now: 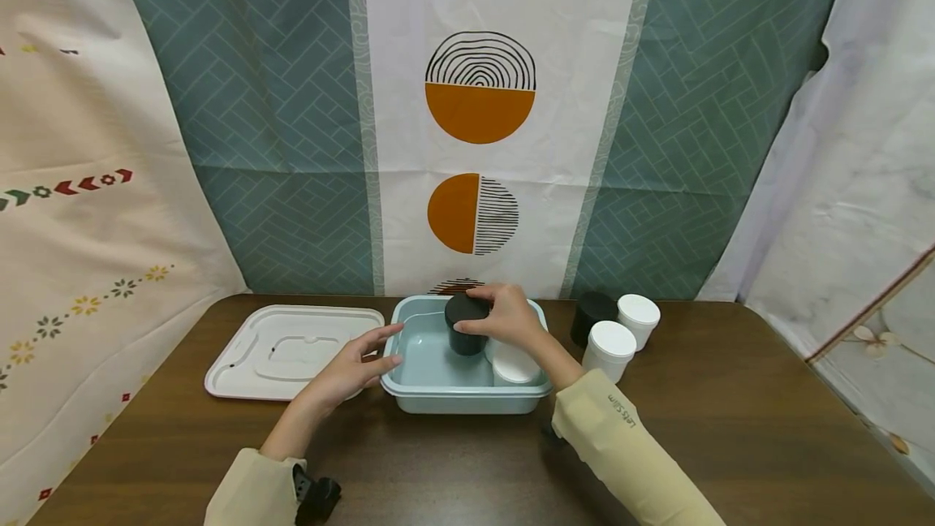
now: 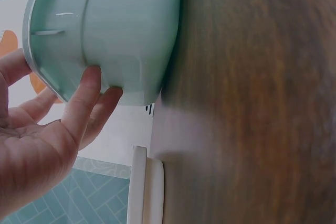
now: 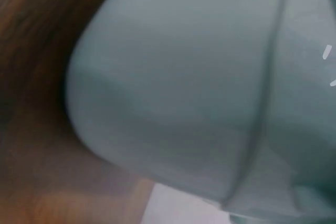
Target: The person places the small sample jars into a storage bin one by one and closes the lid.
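Note:
A light blue plastic tub (image 1: 467, 402) stands on the table. At its left end my left hand (image 1: 346, 368) holds the rim, thumb and a finger reaching over it. In the left wrist view, other fingertips (image 2: 90, 80) touch the tub's outer wall. My right hand (image 1: 510, 316) grips a black round jar (image 1: 467, 331) from above, inside or just over the tub. White round jars (image 1: 514, 365) sit in the tub's right part, partly hidden by my right hand and forearm. The right wrist view is filled by the tub's wall (image 3: 168, 77); that hand is out of it.
A white rectangular lid (image 1: 292, 347) lies left of the tub. On the right stand a black jar (image 1: 593, 316) and two white lidded jars (image 1: 610, 347). Patterned cloth (image 1: 292, 104) hangs behind the dark wooden table (image 1: 438, 477).

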Demonstrator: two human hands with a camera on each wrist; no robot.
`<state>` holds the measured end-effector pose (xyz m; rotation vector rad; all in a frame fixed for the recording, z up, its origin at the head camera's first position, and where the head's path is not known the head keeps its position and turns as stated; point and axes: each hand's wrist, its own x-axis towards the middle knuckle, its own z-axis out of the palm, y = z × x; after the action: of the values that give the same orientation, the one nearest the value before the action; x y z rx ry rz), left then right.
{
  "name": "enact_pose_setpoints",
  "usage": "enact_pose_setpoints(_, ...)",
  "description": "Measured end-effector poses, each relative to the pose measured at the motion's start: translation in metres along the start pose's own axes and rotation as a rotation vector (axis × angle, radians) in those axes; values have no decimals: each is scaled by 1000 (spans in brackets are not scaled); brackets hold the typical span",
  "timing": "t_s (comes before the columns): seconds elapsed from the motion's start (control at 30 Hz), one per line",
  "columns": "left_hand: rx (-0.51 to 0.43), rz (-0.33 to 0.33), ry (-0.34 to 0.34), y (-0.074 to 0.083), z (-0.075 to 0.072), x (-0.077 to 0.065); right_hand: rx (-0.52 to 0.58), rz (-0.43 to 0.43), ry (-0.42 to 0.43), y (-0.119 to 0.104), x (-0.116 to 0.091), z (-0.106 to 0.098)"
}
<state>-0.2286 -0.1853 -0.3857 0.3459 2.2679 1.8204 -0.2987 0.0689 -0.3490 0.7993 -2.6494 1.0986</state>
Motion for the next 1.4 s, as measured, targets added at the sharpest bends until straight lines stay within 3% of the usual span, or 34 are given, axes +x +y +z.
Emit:
enact_pose_setpoints(0.33,-4,-7,0,2,0,-1,-68,1,-12,6,-4,6)
enact_pose_setpoints(0.53,-10,-6,-4,1,0,-1,-151,24,-75,7,-3,8)
enact_pose_setpoints(0.87,-5,-4,-1,0,0,-1,-127,-4,-112,9,-5,4)
enact_pose_setpoints(1.13,-6,-5,-2,-1,0,0,-7,14,-69,20,-17,-16)
enact_pose_setpoints(1.4,3,-5,-7,0,-1,-1,72,37,-8,39,-42,-55)
